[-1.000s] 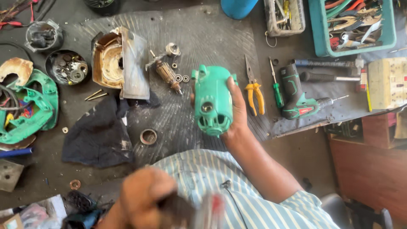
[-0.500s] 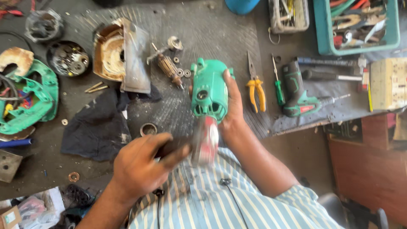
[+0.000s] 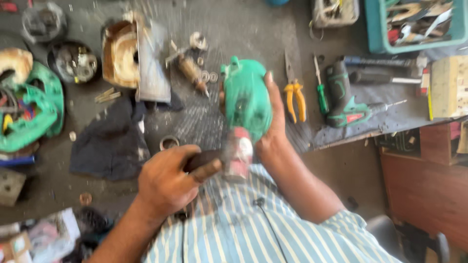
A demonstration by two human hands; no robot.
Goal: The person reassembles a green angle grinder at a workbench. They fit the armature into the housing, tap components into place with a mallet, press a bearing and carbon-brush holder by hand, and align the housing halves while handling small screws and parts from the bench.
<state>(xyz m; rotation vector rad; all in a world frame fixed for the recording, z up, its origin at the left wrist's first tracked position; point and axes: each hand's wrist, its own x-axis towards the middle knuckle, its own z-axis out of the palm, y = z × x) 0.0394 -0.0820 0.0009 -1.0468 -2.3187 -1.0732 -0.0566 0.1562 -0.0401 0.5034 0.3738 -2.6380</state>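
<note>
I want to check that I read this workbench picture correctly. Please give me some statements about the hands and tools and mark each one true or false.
1. The right hand grips the green motor housing. True.
2. The left hand is empty. False: it holds a hammer by its dark handle, the head next to the housing.
3. The yellow-handled pliers lie to the right of the housing. True.
4. The green cordless drill is in the right hand. False: it lies on the bench, beyond the pliers and a green screwdriver.
5. A dark cloth lies on the bench, left of the hands. True.
</note>
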